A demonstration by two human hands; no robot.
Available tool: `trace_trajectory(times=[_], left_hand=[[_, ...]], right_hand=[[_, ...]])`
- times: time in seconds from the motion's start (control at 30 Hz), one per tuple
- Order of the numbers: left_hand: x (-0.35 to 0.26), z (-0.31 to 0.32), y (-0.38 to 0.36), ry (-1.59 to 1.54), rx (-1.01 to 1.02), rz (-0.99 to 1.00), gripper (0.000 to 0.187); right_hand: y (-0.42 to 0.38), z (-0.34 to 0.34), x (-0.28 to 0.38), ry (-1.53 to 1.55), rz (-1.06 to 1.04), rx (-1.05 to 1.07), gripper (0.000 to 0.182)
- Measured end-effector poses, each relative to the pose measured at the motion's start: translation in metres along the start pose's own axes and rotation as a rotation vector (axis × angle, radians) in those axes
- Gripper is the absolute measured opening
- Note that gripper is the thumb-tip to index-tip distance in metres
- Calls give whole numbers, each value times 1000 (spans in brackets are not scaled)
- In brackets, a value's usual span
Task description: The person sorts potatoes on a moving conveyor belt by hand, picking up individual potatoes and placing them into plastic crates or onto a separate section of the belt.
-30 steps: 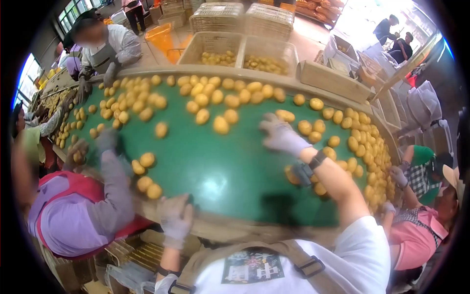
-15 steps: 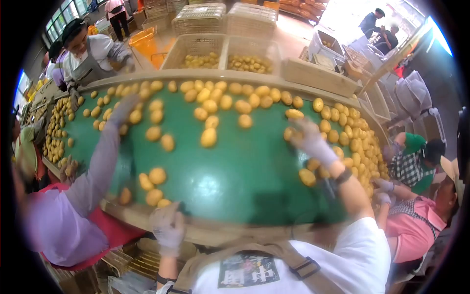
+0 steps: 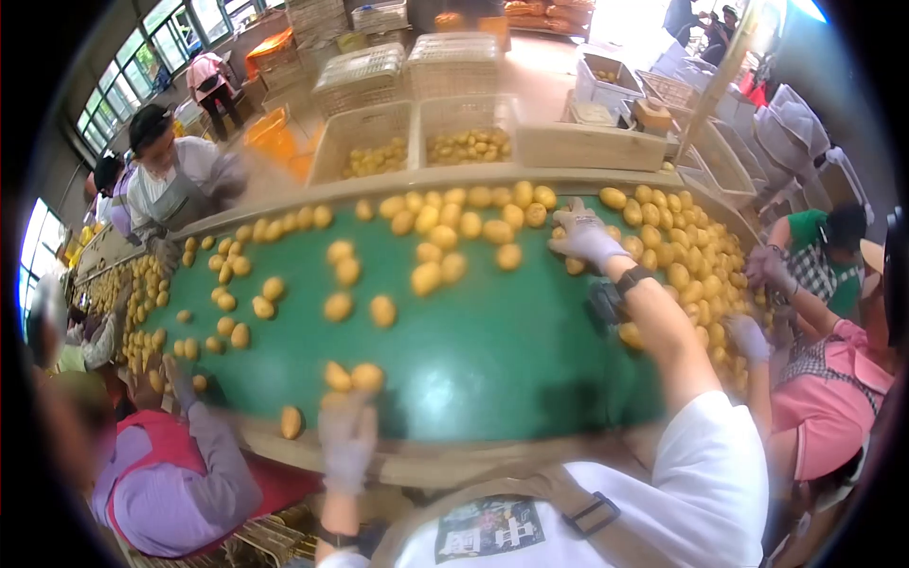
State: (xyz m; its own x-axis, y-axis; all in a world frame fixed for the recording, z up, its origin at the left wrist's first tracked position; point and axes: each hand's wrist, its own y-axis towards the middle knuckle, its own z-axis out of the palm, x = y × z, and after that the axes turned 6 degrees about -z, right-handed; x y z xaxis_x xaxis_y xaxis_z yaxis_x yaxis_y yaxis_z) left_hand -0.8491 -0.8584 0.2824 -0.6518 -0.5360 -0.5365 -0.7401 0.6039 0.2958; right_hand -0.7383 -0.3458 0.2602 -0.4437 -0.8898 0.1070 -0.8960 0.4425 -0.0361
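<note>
My right hand [image 3: 589, 237], in a pale glove, reaches over the green conveyor belt [image 3: 473, 350] towards its far side. Its fingers are apart at the left edge of a dense heap of potatoes [image 3: 696, 270], with a single potato [image 3: 575, 266] just below the fingertips. At the near edge of the belt is my left hand [image 3: 347, 443], also gloved and smeared by motion. Right by its fingertips lie a few potatoes [image 3: 367, 378], one partly hidden by the hand. Another potato [image 3: 291, 422] sits a little to its left.
Loose potatoes [image 3: 383, 310] are scattered over the belt's middle and left. Beyond the far rim stand plastic crates [image 3: 365, 133] holding potatoes. A co-worker in purple [image 3: 180, 483] works at my left, one in pink [image 3: 824, 407] at my right, another [image 3: 175, 180] across the belt.
My right hand has moved to the far side of the belt, letting go of the potatoes near it. My left hand shifted slightly right. The left co-worker's arm has drawn back. The view has turned.
</note>
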Motion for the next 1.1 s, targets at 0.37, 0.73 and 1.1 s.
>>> trace_trajectory(times=[0.37,0.73,1.1], left_hand=[[-168,199,230,145,313,625,49],[-217,283,206,273,392,631,51],[-326,220,196,-293,109,729,73]], right_hand=[[-141,-7,53,566,-275,-228,30],[-196,-242,-172,-21,33,-1582,49],[-178,-127,-87,979,-119,-238,73]])
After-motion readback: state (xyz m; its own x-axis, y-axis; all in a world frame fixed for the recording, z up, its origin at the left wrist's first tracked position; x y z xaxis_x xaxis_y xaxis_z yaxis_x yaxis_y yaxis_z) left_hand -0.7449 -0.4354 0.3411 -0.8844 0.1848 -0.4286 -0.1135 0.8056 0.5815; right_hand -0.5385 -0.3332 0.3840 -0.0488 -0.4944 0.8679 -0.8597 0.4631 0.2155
